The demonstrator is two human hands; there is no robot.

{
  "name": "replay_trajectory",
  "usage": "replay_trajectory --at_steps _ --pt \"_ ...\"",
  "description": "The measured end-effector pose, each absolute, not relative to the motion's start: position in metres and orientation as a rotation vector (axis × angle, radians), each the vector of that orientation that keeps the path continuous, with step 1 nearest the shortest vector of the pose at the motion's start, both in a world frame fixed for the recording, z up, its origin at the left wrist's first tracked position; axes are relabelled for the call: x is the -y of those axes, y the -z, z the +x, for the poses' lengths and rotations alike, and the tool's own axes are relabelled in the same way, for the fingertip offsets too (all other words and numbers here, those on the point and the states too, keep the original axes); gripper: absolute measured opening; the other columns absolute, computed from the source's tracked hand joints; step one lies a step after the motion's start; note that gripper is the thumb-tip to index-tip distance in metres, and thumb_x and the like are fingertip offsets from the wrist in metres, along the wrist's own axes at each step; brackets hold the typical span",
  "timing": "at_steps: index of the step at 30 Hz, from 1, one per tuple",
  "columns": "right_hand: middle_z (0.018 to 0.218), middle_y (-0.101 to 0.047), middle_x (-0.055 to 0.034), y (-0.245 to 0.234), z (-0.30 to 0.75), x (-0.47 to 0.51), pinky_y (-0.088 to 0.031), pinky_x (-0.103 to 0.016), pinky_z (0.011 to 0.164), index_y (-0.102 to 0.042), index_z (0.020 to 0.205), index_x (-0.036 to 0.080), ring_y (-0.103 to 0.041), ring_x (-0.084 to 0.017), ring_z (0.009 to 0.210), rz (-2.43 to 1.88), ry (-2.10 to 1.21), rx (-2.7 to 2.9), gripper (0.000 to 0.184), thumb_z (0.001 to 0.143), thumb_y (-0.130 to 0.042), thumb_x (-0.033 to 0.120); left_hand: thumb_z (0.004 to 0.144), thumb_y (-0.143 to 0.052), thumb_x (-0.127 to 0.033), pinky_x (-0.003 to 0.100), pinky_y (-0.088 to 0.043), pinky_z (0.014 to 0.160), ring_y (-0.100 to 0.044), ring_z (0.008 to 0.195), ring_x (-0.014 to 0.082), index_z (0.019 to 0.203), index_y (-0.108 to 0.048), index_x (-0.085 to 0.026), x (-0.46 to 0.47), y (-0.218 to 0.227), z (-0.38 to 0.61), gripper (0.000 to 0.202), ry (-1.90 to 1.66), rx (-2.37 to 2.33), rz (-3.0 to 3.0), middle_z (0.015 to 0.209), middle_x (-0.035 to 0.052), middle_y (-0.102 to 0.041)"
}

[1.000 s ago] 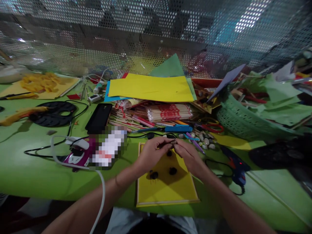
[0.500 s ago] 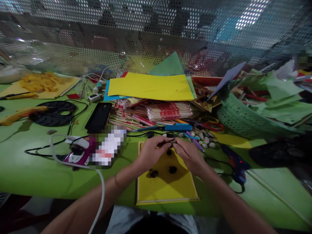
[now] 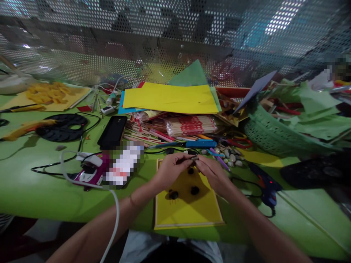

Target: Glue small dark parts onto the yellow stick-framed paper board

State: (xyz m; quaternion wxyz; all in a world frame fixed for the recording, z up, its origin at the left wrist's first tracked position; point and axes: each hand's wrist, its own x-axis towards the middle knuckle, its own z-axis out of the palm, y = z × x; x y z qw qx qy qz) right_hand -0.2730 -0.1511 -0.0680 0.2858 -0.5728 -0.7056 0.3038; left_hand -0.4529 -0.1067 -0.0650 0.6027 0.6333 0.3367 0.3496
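My left hand (image 3: 171, 168) and my right hand (image 3: 212, 172) meet fingertip to fingertip above the far end of a yellow board (image 3: 189, 208) on the green table (image 3: 33, 190). Both pinch one small dark pebble-like piece (image 3: 194, 158) between them. Three dark round pieces lie on the board below the hands: one (image 3: 173, 194) at the left, one (image 3: 195, 190) in the middle, one (image 3: 190, 170) under the fingers.
Behind the hands lie pale pebbles (image 3: 231, 157), a blue cutter (image 3: 201, 144), sticks and pencils (image 3: 153, 135), yellow paper sheets (image 3: 170, 98) and a black phone (image 3: 113, 132). A glue gun (image 3: 265, 186) lies at the right, a green basket (image 3: 274, 135) beyond it. A white cable (image 3: 116, 208) crosses my left forearm.
Both hands stay together on the small piece. The view shifted slightly; nothing else moved.
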Motion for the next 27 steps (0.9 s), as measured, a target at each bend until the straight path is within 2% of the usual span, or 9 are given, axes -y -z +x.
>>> replay_trajectory --at_steps 7,14,21,27 --pt "0.074 -0.048 0.0017 0.073 -0.273 0.149 -0.031 -0.028 0.062 -0.046 0.079 0.021 -0.042 -0.015 0.069 -1.455 -0.917 1.815 0.029 0.099 -0.033 0.037 0.084 -0.061 -0.027 0.027 -0.047 0.084 -0.066 0.093 0.0197 0.101 -0.073 -0.015 0.107 0.069 -0.451 0.024 -0.851 -0.776 1.487 0.099 0.0055 -0.074" --pt "0.072 -0.046 0.0019 0.069 -0.274 0.151 -0.031 -0.027 0.06 -0.043 0.076 0.022 -0.041 -0.015 0.067 -1.48 -0.876 1.82 0.028 0.098 -0.033 0.037 0.082 -0.064 -0.029 0.027 -0.048 0.083 -0.066 0.09 0.0189 0.1 -0.074 -0.015 0.106 0.07 -0.45 0.026 -0.839 -0.752 1.358 0.099 0.006 -0.075" --pt "0.07 -0.051 0.0013 0.062 -0.276 0.15 -0.03 -0.028 0.059 -0.043 0.076 0.022 -0.044 -0.016 0.064 -1.603 -0.726 1.96 0.027 0.097 -0.035 0.036 0.084 -0.061 -0.025 0.027 -0.047 0.086 -0.066 0.094 0.0195 0.103 -0.074 -0.018 0.109 0.065 -0.451 0.024 -0.855 -0.799 1.474 0.102 0.0037 -0.075" --pt "0.066 -0.047 0.0022 0.064 -0.276 0.151 -0.028 -0.029 0.058 -0.038 0.073 0.023 -0.042 -0.016 0.061 -1.619 -0.698 1.955 0.028 0.097 -0.033 0.035 0.084 -0.061 -0.028 0.026 -0.047 0.082 -0.066 0.091 0.019 0.101 -0.074 -0.017 0.107 0.066 -0.451 0.024 -0.849 -0.791 1.483 0.099 0.0042 -0.075"
